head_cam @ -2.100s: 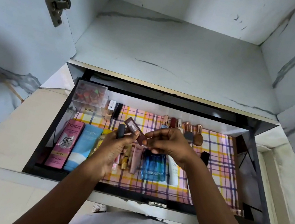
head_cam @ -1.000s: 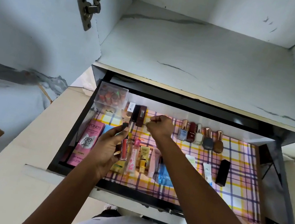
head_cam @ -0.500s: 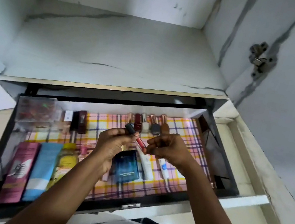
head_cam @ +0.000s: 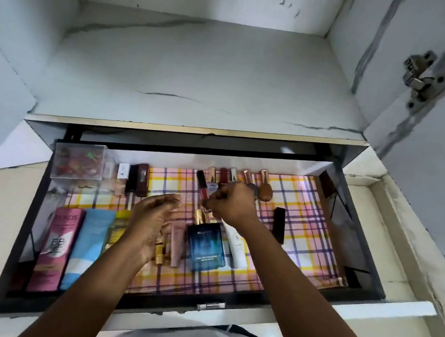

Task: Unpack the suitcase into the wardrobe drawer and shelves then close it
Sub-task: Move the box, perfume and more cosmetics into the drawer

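The wardrobe drawer [head_cam: 248, 300] is pulled out, lined with pink and yellow checked paper. My right hand [head_cam: 234, 206] pinches a red lip gloss tube with a black cap [head_cam: 202, 185] and holds it near the back row of nail polish bottles [head_cam: 263, 189]. My left hand [head_cam: 154, 220] hovers with relaxed fingers over the small tubes in the middle, holding nothing. A blue cologne bottle [head_cam: 206, 247] lies between my forearms. The suitcase is out of view.
A clear plastic box [head_cam: 78, 162] stands in the drawer's back left corner beside a few lipsticks [head_cam: 136, 180]. A pink Pond's tube [head_cam: 54, 248] and a blue tube [head_cam: 87, 245] lie at the left. A black lipstick [head_cam: 278, 225] lies right. A bare marbled shelf [head_cam: 202, 75] sits above.
The red lip gloss has passed from both hands into my right hand alone, which moved it toward the drawer's back row. My left hand let go and dropped lower. The view shifted.
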